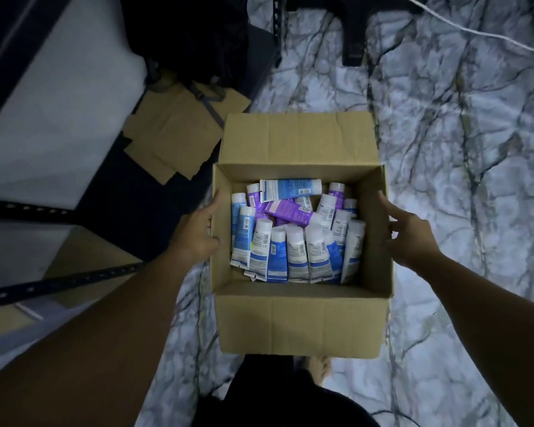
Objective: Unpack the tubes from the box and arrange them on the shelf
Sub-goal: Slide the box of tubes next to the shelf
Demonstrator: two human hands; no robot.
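An open cardboard box (pixel 302 325) stands over the marbled floor in the middle of the view, its front and back flaps folded out. Inside lie several tubes (pixel 293 238), white with blue or purple bodies, some upright in a row at the front, others piled loosely behind. My left hand (pixel 198 232) grips the box's left wall, thumb up by the rim. My right hand (pixel 410 235) is at the outside of the right wall with fingers spread; I cannot tell whether it touches. The shelf (pixel 59 103), a dark metal rack with white boards, stands at the left.
Flattened cardboard pieces (pixel 179 140) lie on the floor between the shelf and the box. A black bag (pixel 191 41) sits behind them. A black stool leg (pixel 355 41) and a white cable (pixel 475 35) are at the far side. My dark trousers (pixel 275 396) show below the box.
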